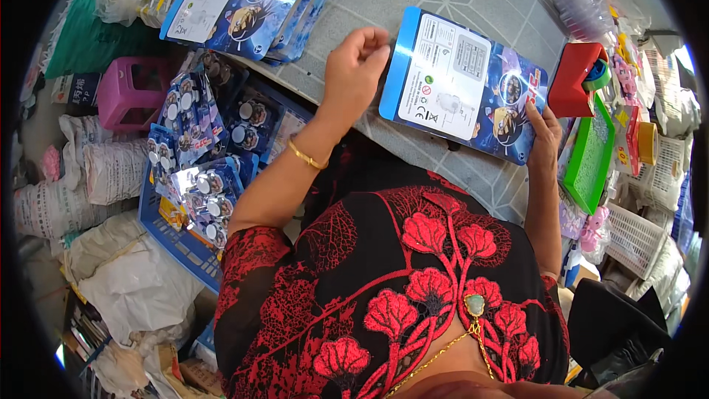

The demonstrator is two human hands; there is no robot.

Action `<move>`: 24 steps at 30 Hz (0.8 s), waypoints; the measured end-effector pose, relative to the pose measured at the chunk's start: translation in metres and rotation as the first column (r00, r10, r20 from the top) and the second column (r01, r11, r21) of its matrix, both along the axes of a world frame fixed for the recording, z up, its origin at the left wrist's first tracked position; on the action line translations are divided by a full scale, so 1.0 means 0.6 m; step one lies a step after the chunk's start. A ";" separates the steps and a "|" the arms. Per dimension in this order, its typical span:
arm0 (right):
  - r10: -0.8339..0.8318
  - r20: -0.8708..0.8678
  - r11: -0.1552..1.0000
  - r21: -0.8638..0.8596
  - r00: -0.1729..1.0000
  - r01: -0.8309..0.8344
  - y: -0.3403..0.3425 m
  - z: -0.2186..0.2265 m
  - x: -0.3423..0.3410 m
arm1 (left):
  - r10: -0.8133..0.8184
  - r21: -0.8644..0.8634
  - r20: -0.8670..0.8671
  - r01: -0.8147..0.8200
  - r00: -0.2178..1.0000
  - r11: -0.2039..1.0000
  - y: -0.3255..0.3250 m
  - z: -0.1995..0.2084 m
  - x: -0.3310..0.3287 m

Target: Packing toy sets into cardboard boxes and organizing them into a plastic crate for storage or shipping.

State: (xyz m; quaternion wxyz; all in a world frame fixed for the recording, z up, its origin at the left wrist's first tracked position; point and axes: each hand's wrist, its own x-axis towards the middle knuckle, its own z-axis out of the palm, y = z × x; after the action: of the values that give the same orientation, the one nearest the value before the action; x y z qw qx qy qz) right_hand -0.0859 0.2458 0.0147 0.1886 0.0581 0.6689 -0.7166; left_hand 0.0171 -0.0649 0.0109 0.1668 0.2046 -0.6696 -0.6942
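A blue printed packaging card with a white text panel and cartoon pictures lies at an angle over the tabletop's near edge. My right hand grips its lower right edge, thumb on top. Just off the card's left end is my left hand, fingers curled in and thumb against them; whether anything small is between them is hidden. Farther left on the table is a stack of similar blue cards. In a blue basket below it sit several packed cards with round clear-and-white pieces.
To the right stand a red tape dispenser with green tape, a green tray and a yellow tape roll. A pink stool and filled sacks crowd the left. White baskets are at far right.
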 end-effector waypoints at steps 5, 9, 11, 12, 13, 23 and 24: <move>-0.033 0.007 0.999 0.031 0.999 0.033 -0.007 -0.003 -0.001 | -0.169 0.255 0.162 0.124 0.972 0.959 -0.003 0.034 0.074; -0.048 0.000 0.999 0.007 0.999 0.048 -0.014 -0.004 0.003 | -0.262 0.420 0.180 0.167 0.948 0.892 0.003 0.032 0.093; -0.064 -0.003 0.998 -0.009 0.998 0.064 -0.014 -0.004 0.004 | -0.284 0.444 0.172 0.183 0.943 0.877 0.004 0.032 0.096; -0.053 0.009 0.999 -0.009 0.999 0.053 -0.011 -0.003 0.004 | -0.285 0.417 0.184 0.188 0.941 0.889 0.005 0.034 0.095; -0.043 0.020 0.999 -0.009 0.999 0.043 -0.008 -0.001 0.004 | -0.286 0.389 0.195 0.194 0.938 0.901 0.005 0.038 0.095; -0.005 0.086 1.000 -0.031 0.996 0.007 -0.015 0.016 0.005 | -0.095 0.101 -0.128 0.108 0.987 0.989 -0.004 0.022 -0.022; -0.006 0.083 1.000 -0.026 0.997 0.008 -0.010 0.016 0.006 | -0.092 0.193 -0.144 0.119 0.985 0.974 0.002 0.013 -0.037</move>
State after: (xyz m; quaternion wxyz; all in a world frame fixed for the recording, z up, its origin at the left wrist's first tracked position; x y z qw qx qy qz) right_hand -0.0825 0.2397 0.0244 0.2145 0.0878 0.6509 -0.7230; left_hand -0.0053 -0.0637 0.0188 0.1526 0.1373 -0.5935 -0.7782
